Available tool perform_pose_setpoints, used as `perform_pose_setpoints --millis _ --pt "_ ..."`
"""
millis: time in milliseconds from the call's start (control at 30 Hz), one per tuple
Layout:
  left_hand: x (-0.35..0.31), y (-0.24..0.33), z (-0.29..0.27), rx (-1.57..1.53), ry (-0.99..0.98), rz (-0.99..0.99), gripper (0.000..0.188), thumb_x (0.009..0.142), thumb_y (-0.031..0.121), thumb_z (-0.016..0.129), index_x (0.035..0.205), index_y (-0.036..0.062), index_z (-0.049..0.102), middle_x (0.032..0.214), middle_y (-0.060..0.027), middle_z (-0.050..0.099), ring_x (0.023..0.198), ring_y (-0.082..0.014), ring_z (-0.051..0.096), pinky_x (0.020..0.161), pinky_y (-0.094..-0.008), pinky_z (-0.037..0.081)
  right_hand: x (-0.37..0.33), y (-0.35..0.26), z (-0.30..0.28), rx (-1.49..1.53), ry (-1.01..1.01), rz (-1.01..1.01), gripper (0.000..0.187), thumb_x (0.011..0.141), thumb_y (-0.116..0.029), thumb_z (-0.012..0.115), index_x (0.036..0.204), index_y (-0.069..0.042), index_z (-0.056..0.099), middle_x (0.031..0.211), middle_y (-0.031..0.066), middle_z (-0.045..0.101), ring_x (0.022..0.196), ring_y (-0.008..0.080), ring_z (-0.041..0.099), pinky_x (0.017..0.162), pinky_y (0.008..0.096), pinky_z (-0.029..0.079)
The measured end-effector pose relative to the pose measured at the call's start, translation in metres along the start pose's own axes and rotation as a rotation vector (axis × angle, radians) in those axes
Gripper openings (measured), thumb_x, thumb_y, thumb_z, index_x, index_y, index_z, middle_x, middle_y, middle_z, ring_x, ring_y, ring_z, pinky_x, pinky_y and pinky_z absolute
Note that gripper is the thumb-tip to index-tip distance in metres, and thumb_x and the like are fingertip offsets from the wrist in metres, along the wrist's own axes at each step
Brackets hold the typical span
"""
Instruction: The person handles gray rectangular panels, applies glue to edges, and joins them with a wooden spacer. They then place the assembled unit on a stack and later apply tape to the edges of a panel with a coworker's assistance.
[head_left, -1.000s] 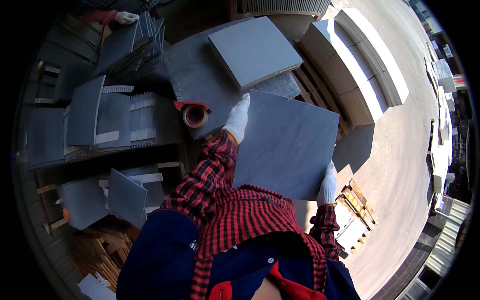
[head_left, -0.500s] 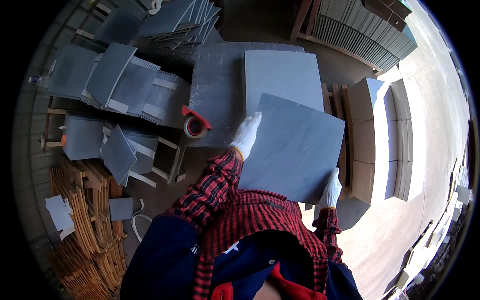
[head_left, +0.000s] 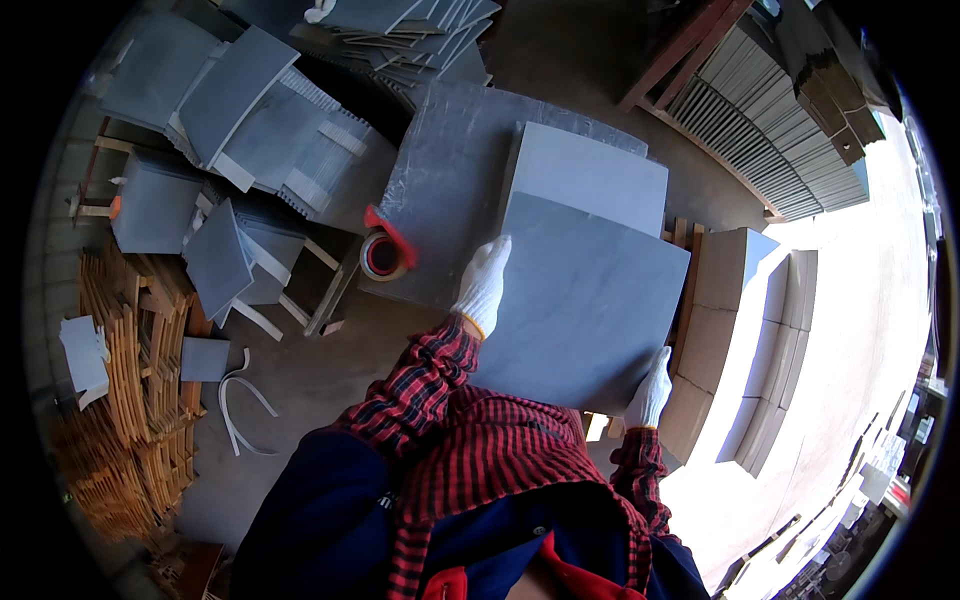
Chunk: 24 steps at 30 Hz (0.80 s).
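Observation:
A flat, square grey stone tile (head_left: 585, 310) is held level in front of my body, its surface faintly veined. My left hand (head_left: 485, 285), in a white knit glove, grips its left edge. On the opposite edge, near the close right corner, my gloved right hand (head_left: 650, 390) is closed around it. Beyond and partly under the tile lies a paler grey slab or stack (head_left: 590, 170), whose near part is hidden. That rests on a scuffed dark grey work surface (head_left: 450, 150). A red tape dispenser (head_left: 385, 252) with a roll sits at the surface's left edge.
Racks of grey tiles (head_left: 240, 100) stand to the left. Below them are stacked wooden frames (head_left: 130, 350) and a loose white strap (head_left: 230, 410) on the floor. At right, cartons (head_left: 715, 310) stand by a wooden pallet. Tiles fill a rack (head_left: 760, 120) at far right.
The tile has turned slightly and now lies more in line with the paler slab, covering more of it. Both hands stay on it. The whole view has rotated clockwise.

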<state>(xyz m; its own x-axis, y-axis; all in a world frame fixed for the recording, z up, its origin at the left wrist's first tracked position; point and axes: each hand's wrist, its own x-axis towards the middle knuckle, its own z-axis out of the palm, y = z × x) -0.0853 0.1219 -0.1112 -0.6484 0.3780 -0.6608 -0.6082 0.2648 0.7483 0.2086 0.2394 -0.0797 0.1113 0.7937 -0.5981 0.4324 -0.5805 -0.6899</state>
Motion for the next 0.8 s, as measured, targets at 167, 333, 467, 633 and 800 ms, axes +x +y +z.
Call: perform_pose_setpoints --millis 167,333,467,633,800 --pt "0.007 0.038 0.004 -0.074 0.004 0.043 0.061 0.102 0.052 0.059 0.133 -0.0006 0.059 0.124 -0.0097 0.065 0.117 -0.0196 0.058 0.101 -0.0353 0.043 0.001 -0.031 0.021 -0.031 0.008 -0.02 0.092 0.1 -0.072 0.047 0.145 0.008 0.053 0.142 0.0143 0.058 0.127 0.0216 0.051 0.112 0.0353 0.037" --pt "0.001 0.054 -0.013 -0.012 0.013 0.236 0.056 0.103 0.05 0.061 0.128 0.0008 0.061 0.115 -0.0089 0.068 0.104 -0.0176 0.063 0.093 -0.0311 0.049 -0.006 -0.036 0.043 -0.031 -0.041 -0.056 0.094 0.103 -0.071 0.036 0.155 0.007 0.037 0.157 0.0167 0.044 0.141 0.0254 0.043 0.119 0.0369 0.03" --pt "-0.02 0.036 -0.006 0.054 -0.01 0.19 0.045 0.102 0.045 0.064 0.12 0.0033 0.063 0.099 -0.0078 0.069 0.089 -0.0165 0.066 0.083 -0.0306 0.052 -0.013 -0.019 0.043 0.116 -0.11 -0.033 0.077 0.111 -0.054 0.032 0.162 0.003 0.017 0.163 0.0186 0.033 0.146 0.0289 0.038 0.122 0.038 0.028" --pt "-0.06 0.021 -0.002 0.256 -0.058 0.32 0.039 0.1 0.038 0.069 0.117 0.0033 0.063 0.101 -0.0131 0.069 0.091 -0.0215 0.07 0.081 -0.0352 0.055 -0.002 0.043 0.01 -0.803 -0.12 -0.208 0.07 0.093 0.001 0.06 0.152 0.002 0.022 0.148 0.0248 0.046 0.134 0.03 0.05 0.11 0.0416 0.044" --pt "-0.09 -0.004 0.0 0.256 -0.08 0.475 0.041 0.094 0.035 0.075 0.116 0.0015 0.065 0.107 -0.0173 0.07 0.098 -0.031 0.071 0.084 -0.0395 0.055 0.025 0.119 -0.016 -0.355 -0.208 -0.188 0.066 0.091 -0.022 0.073 0.141 0.003 0.038 0.134 0.0261 0.057 0.122 0.035 0.06 0.102 0.0465 0.049"
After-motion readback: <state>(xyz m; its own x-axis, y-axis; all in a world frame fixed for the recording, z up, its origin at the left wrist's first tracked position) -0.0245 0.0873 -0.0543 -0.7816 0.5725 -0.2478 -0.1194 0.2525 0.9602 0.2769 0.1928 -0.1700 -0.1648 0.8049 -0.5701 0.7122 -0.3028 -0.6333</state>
